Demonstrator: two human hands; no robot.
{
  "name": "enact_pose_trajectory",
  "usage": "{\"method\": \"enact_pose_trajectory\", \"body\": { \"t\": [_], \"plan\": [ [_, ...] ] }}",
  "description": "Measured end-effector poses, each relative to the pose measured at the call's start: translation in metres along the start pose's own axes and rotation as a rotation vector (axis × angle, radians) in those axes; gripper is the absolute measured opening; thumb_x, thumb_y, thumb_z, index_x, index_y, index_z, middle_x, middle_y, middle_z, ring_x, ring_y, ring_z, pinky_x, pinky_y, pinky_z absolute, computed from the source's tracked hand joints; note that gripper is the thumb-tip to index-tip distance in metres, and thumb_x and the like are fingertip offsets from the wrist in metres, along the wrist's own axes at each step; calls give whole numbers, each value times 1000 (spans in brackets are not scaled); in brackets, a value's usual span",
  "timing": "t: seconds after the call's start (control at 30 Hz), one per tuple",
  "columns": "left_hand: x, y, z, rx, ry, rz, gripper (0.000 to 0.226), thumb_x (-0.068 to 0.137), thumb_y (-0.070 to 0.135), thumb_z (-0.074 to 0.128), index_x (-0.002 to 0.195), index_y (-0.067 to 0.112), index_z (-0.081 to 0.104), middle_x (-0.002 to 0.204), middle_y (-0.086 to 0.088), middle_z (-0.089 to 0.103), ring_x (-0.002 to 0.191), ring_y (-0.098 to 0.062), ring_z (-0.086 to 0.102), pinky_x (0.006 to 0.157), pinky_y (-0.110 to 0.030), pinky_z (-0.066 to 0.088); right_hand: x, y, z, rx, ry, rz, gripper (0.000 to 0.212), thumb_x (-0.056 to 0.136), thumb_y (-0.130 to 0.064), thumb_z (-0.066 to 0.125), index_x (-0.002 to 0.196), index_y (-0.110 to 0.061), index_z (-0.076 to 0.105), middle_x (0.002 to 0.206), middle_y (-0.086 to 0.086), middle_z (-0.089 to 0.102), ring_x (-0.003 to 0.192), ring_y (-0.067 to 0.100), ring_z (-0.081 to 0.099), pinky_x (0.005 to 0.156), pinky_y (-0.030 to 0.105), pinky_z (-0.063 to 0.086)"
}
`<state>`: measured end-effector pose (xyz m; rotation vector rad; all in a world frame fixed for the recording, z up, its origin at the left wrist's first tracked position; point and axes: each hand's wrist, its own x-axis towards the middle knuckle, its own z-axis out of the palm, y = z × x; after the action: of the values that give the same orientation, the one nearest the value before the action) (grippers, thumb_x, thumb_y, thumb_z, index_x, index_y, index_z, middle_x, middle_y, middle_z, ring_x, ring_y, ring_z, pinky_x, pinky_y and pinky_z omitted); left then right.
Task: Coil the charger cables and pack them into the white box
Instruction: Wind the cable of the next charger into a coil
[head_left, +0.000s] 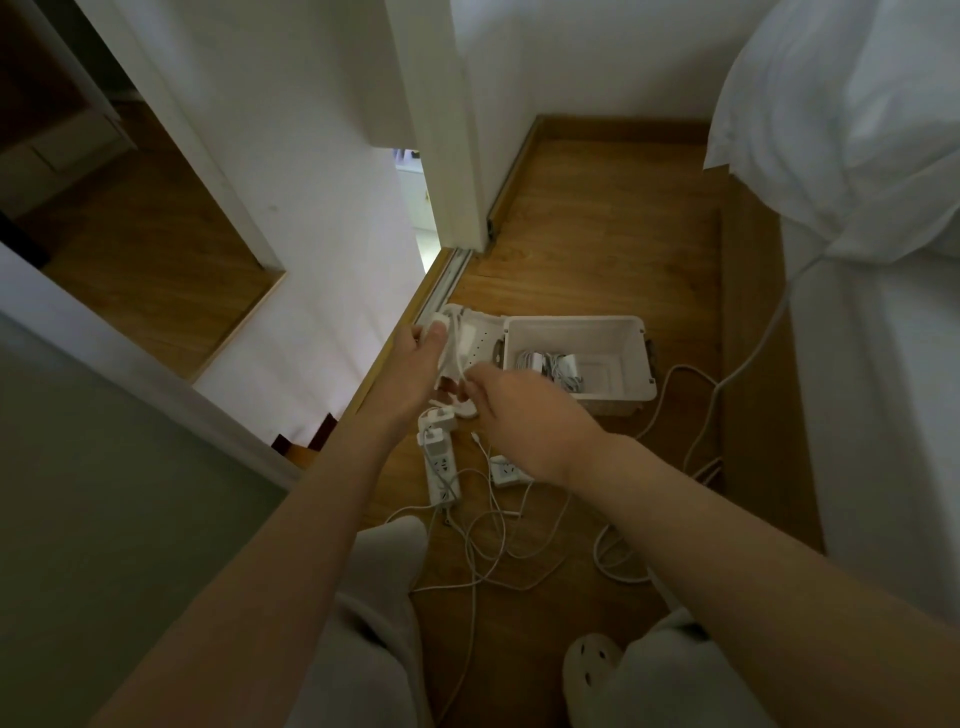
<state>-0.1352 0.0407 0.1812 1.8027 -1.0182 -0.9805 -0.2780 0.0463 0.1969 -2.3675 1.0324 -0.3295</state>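
My left hand (415, 358) grips a white charger plug (435, 323) held up over the floor. A white cable (457, 353) hangs from the plug down to my right hand (511, 410), which pinches the cable's looped part. The white box (631, 332) stands open on the wooden floor beyond my hands, with a coiled white charger (550, 366) lying inside. Its lid (480, 335) lies flat to the left of the box, partly hidden by my left hand.
A white power strip (441, 470) with an adapter plugged in and a second socket block (504, 473) lie on the floor amid tangled white cables (498, 545). A bed with white bedding (872, 312) stands right; a wall and sliding-door track (447, 283) run left. My slippered foot (592, 670) is below.
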Motion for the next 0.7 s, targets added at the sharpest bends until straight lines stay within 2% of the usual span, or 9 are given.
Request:
{"method": "enact_pose_trajectory", "body": {
  "t": [0.07,0.17,0.27,0.33,0.4,0.5,0.63,0.7],
  "plan": [
    [2,3,1,-207,10,-65,39,102,39,30,120,7,42,89,-8,57,66,-15,60,54,-26,52,-1,-5,7,-6,-62,-30,19,100,-15,34,108,-13,51,83,5,59,69,19,55,64,35,49],
    [2,9,-1,-674,-107,-152,43,101,40,31,112,5,53,79,-11,54,54,-14,58,51,-25,54,0,-5,18,-40,-172,-41,19,98,-12,37,106,-16,53,93,6,61,76,20,56,65,30,42],
    [-2,13,-6,-1105,-198,-269,33,100,36,39,110,8,53,93,-13,50,70,-19,52,52,-25,55,4,1,17,-9,-194,-7,20,97,-14,38,100,-17,57,95,8,63,79,22,58,66,31,44],
    [-4,13,-10,-1263,-247,-324,31,98,31,42,116,7,51,100,-14,49,77,-21,50,53,-24,54,5,9,12,12,-192,20,23,98,-17,36,94,-18,59,89,3,62,74,18,56,68,31,46],
    [-3,12,-14,-1252,-298,-327,32,92,28,45,114,6,51,95,-12,52,67,-17,52,47,-19,47,5,19,7,20,-194,58,26,99,-18,36,92,-17,61,85,-2,60,64,10,50,65,28,42],
    [-2,8,-20,-1167,-363,-328,30,83,27,45,103,6,51,81,-7,53,42,-9,43,36,-14,31,6,33,0,38,-188,104,27,99,-17,38,95,-12,64,88,-2,63,60,4,46,58,23,40],
    [0,5,-19,-965,-385,-364,32,95,29,31,95,5,52,74,-8,51,32,-6,35,28,-12,22,8,42,-5,106,-136,164,22,97,-22,45,97,-11,64,82,-6,60,57,1,42,53,19,32],
    [-1,4,-16,-804,-393,-349,34,97,31,31,93,6,53,71,-9,50,30,-6,33,27,-12,18,10,44,-6,161,-89,200,18,93,-30,53,92,-15,63,75,-10,57,62,5,50,58,22,39]
  ]
}}
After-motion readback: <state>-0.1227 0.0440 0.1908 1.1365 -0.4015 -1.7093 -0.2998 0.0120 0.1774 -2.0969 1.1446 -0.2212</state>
